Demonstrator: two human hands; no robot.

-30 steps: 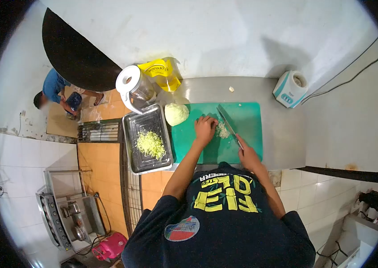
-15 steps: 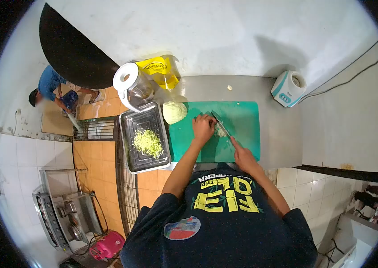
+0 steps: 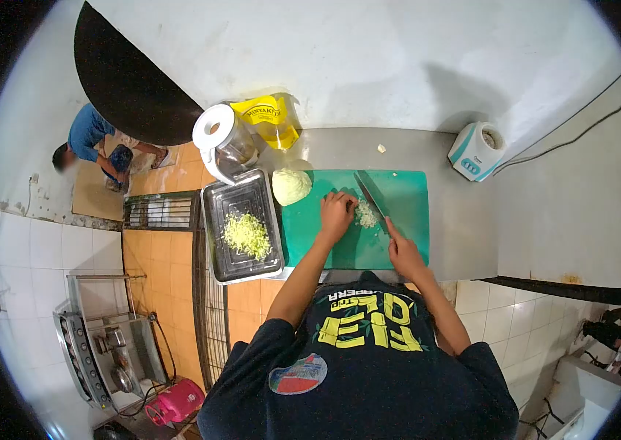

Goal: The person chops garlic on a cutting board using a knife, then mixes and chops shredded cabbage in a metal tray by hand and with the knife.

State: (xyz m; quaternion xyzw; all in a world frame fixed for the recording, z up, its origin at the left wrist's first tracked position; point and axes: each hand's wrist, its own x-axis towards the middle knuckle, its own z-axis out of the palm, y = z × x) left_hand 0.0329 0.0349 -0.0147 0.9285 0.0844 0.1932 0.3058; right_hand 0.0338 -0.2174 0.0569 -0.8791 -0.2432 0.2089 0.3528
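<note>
My right hand [image 3: 404, 253] is wrapped round the handle of a knife [image 3: 373, 194], whose blade points up and to the left over the green cutting board [image 3: 406, 213]. Beside the blade lies a small pile of finely chopped pale pieces [image 3: 366, 215]. My left hand [image 3: 336, 214] rests on the board just left of that pile, fingers bent together; anything under the fingertips is hidden. A pale green cabbage [image 3: 291, 187] sits at the board's upper left corner. Left of the board, a metal tray [image 3: 215, 257] holds shredded pale green pieces [image 3: 246, 236].
Behind the tray stand a white-lidded jug [image 3: 225, 139] and a yellow pouch [image 3: 274, 121]. A white and teal appliance [image 3: 476, 152] is at the right by the wall. Another person [image 3: 90, 139] bends low at the far left. A pink gas cylinder [image 3: 176, 401] stands on the floor below.
The knife shifted left against my left fingers, then back right, away from them. The other person's arms have moved slightly. My left hand has stayed beside the pile.
</note>
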